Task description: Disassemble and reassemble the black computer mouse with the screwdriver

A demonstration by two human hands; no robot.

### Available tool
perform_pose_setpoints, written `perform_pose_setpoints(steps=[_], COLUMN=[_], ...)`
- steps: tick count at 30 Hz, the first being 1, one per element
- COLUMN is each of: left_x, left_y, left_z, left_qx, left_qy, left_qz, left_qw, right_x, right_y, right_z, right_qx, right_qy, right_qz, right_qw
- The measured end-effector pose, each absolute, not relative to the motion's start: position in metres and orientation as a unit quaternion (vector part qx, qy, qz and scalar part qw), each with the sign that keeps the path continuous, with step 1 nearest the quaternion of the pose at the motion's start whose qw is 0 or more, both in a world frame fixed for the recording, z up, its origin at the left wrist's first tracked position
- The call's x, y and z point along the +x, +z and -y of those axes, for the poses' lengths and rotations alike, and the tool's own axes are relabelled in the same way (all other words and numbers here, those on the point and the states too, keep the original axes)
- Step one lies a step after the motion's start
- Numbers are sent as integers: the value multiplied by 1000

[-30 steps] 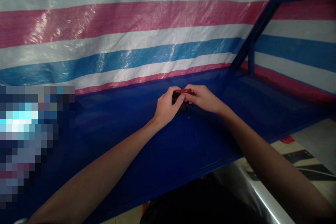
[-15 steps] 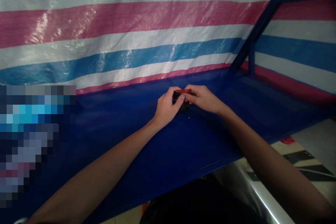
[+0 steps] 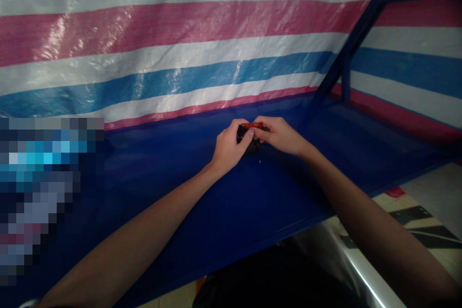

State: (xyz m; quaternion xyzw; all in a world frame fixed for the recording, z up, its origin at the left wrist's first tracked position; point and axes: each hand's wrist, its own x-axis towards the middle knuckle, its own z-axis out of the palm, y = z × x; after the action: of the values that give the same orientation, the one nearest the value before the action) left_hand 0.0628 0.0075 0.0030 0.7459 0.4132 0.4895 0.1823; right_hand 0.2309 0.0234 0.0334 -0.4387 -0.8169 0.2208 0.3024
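My left hand [image 3: 229, 146] is curled round the left side of a small black thing [image 3: 251, 147], thumb laid across its near face. My right hand [image 3: 279, 134] is narrow, fingertips and thumb pinched on an orange piece [image 3: 254, 125] at the top of it. Thumbs meet or nearly meet in front. Can't tell if orange and black are one item or two; my fingers hide most of the join.

Change over the last second: next to none. Both hands keep the same spot and the same grip, and the orange piece sits where it was. I'd read that as close finger work in place, not carrying; any small push or twist is too fine to make out.

The black thing is between my hands, low over the blue table [image 3: 195, 221]; can't tell whether it rests on it. A tiny white speck [image 3: 260, 161] lies just nearer me. Pixelated patch on my left, contents unreadable. Behind the table, a striped sheet [image 3: 180, 21]; far right, a blue pole [image 3: 355, 41] slanting up. Below the table's near edge, something shiny and metallic [image 3: 355, 269] by my right forearm.
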Motion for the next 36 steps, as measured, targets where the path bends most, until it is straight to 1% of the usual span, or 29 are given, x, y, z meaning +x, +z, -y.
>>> perform_pose_setpoints(steps=[5,13,23,36], left_x=[63,62,63,62], left_y=[3,2,2,2], left_z=[-7,-9,-8,-7], left_qx=[745,748,752,757], left_qy=[492,492,487,488], left_qz=[-413,-412,-411,-401], left_qw=[179,166,169,167], right_x=[231,231,232,231], right_y=[34,33,30,31], right_z=[-22,-22,-26,-25], right_qx=[-428,-423,-438,-436], right_qy=[254,264,216,207], right_qz=[806,806,816,821], right_qw=[320,318,311,305])
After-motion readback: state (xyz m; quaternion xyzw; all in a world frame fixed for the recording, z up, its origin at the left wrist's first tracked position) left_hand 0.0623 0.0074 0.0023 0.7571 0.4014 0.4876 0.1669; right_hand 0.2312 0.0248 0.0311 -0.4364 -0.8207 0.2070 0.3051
